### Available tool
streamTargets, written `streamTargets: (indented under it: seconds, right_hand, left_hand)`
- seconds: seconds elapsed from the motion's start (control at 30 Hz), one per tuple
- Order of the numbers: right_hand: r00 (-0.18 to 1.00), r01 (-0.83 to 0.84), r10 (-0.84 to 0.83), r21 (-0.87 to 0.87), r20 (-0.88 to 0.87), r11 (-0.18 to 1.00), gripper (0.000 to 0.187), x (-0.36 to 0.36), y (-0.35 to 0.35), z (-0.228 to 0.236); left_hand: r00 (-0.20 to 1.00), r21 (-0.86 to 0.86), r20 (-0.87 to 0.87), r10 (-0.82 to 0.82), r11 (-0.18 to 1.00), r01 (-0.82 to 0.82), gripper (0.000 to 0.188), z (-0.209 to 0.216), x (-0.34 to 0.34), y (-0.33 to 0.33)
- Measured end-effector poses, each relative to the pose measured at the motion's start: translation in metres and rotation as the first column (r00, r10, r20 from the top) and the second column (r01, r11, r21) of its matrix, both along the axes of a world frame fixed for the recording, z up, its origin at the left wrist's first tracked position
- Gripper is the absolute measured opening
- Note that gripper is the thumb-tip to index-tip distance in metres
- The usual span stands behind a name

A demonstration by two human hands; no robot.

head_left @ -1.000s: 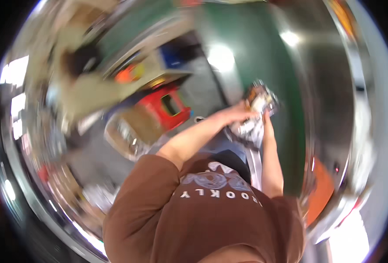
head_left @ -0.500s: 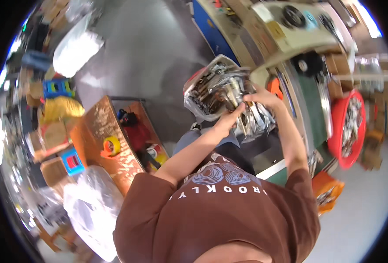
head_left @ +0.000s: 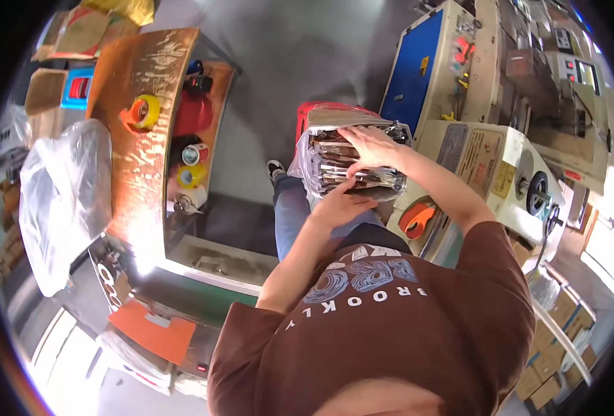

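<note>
A carton lined with clear plastic [head_left: 307, 163] stands in front of me, packed with bagged, shiny slender metal pieces [head_left: 331, 147] in rows. I cannot make out their exact kind. My right hand [head_left: 376, 148] lies flat on top of the packs, fingers spread toward the carton's far side. At the carton's near edge is my left hand [head_left: 341, 206], fingers stretched out and touching the nearest packs. Neither hand grips anything. The carton's lower part is hidden by the liner and my arms.
On the left, a worn wooden bench [head_left: 137, 139] bears a yellow tape roll on an orange dispenser [head_left: 141, 113]. A red thing [head_left: 335, 107] sits behind the carton. To the right are a beige machine with a black handwheel [head_left: 537, 193] and another orange tape dispenser [head_left: 416, 220].
My view has swung round to the right. The bagged bundle between my hands now lies in the carton, and my hands have let go and rest on the packs.
</note>
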State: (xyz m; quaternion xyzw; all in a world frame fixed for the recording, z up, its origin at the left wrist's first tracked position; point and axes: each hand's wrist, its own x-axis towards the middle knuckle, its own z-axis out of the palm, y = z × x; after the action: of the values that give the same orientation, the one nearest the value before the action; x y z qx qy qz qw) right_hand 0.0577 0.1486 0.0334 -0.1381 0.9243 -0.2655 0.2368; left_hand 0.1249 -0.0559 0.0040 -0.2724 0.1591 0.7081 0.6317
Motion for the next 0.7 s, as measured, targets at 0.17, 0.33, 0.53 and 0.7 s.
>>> streamTargets:
  seconds: [0.17,0.33,0.53,0.7]
  right_hand:
    - [0.977,0.044,0.025,0.315,-0.210,0.948,0.109,0.044,-0.011,0.057]
    - [0.967,-0.058,0.173,0.500,-0.186,0.864,0.110,0.057,-0.030,0.001]
    - [0.957,0.032,0.121,0.510,-0.264,0.860,0.116,0.076,0.007,-0.076]
    - [0.950,-0.151,0.251,0.430,-0.187,0.890,0.126,0.055,0.007,-0.007]
  left_hand:
    - [0.487,-0.552,-0.818,-0.307,0.659,-0.511,0.031,0.025,-0.034,-0.030]
    - [0.135,-0.689,-0.644,-0.753,0.494,-0.530,0.039,-0.132,-0.049,-0.056]
    - [0.412,-0.658,-0.749,-0.519,0.505,-0.559,0.032,-0.022,-0.119,-0.015]
    - [0.244,-0.680,-0.721,-0.648,0.594,-0.430,0.079,-0.123,-0.116,-0.034]
